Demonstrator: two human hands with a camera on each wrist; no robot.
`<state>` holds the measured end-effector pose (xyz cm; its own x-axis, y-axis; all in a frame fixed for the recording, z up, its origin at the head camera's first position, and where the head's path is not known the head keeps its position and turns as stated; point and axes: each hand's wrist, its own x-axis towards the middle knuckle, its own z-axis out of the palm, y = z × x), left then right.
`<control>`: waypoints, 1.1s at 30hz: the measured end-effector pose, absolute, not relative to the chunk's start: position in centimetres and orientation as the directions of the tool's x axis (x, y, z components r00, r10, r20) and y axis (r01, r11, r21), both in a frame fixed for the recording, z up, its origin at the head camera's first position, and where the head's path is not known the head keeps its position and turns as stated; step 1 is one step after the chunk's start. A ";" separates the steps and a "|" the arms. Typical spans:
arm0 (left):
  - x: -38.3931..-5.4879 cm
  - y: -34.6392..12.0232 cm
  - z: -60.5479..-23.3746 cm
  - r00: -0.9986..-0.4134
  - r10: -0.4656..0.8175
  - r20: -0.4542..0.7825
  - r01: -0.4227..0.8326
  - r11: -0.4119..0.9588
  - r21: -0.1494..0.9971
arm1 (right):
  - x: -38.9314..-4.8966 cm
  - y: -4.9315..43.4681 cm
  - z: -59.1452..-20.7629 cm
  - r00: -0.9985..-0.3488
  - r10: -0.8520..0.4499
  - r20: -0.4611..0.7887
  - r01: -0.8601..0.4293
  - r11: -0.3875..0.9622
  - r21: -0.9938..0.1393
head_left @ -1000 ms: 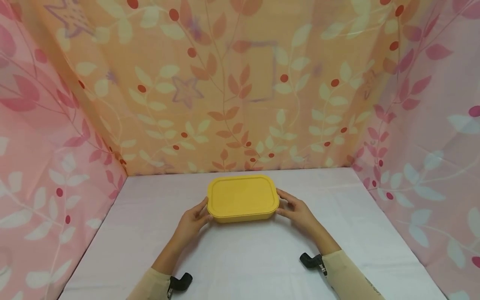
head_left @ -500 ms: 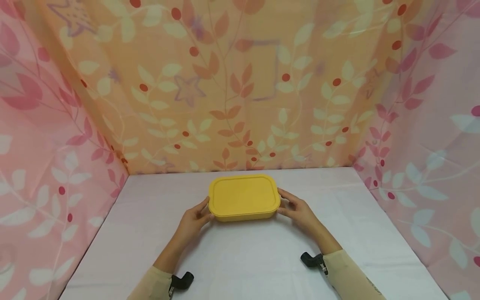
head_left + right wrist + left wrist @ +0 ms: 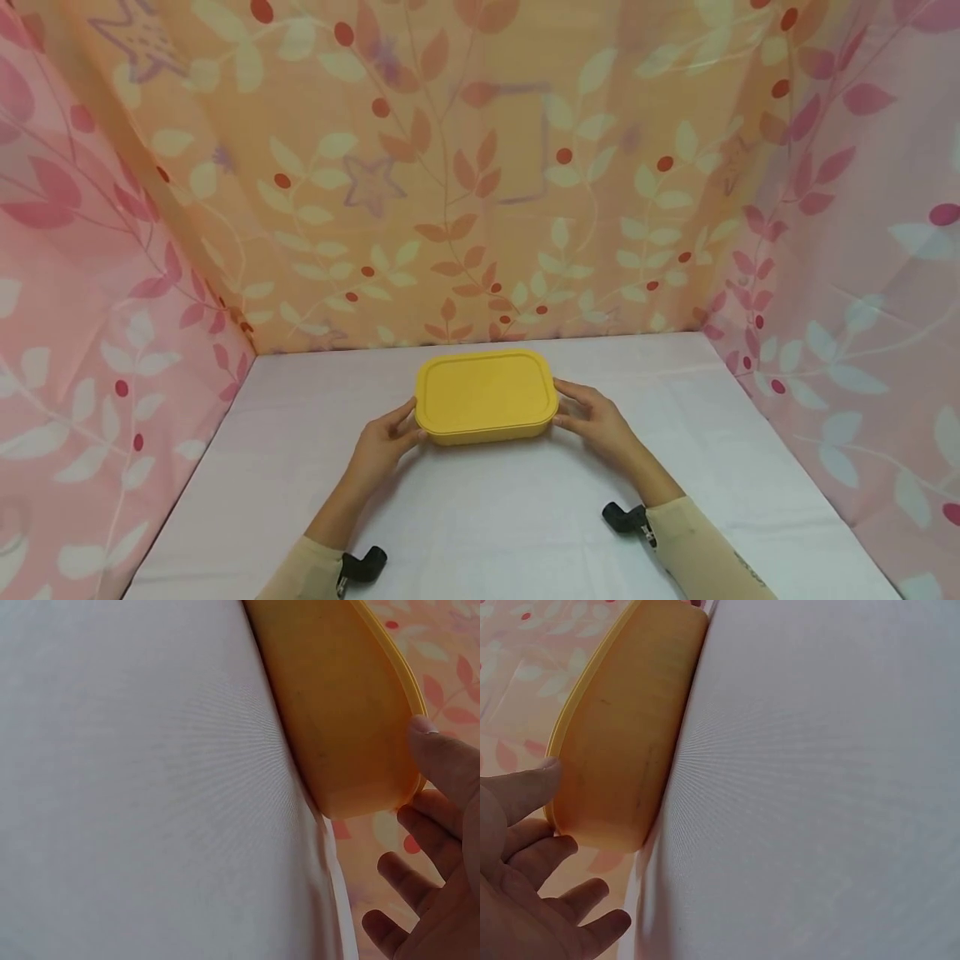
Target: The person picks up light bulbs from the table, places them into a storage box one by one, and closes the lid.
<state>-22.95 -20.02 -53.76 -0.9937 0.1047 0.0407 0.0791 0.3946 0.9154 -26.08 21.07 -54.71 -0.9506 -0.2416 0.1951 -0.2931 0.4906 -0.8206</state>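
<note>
A yellow lidded plastic box (image 3: 486, 393), rectangular with rounded corners, rests flat on the white cloth with its lid on. My left hand (image 3: 381, 446) holds its left end. In the left wrist view, the thumb lies at the lid rim of the box (image 3: 626, 735) and the index finger reaches behind the corner, other fingers loosely bent. At the opposite end my right hand (image 3: 602, 427) holds the box the same way. The right wrist view has that thumb against the rim of the box (image 3: 337, 705), with the lower fingers spread away from it. The inside of the box is hidden.
The white cloth-covered table (image 3: 495, 525) reaches back to an orange leaf-patterned curtain (image 3: 450, 167). Pink floral curtains stand along the left (image 3: 97, 333) and right sides. A black camera mount (image 3: 363, 565) sits on each wrist.
The view shifts slightly with the head. Both hands and the yellow box keep their places on the table.
</note>
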 end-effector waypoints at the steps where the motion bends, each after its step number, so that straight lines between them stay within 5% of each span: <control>1: -23.0 -20.1 -53.7 -0.994 0.103 0.045 0.082 0.398 0.914 | -26.2 21.0 -54.6 -0.947 -0.245 0.207 -0.306 0.497 -0.812; 24: -23.0 -20.8 -53.2 -0.997 0.074 0.002 0.046 0.592 0.804 | -26.3 21.4 -54.0 -0.891 -0.305 0.336 -0.453 0.641 -0.619; 33: -21.3 -22.7 -53.4 -0.987 0.158 0.030 0.131 0.680 0.721 | -24.8 21.3 -54.4 -0.857 -0.360 0.370 -0.503 0.745 -0.439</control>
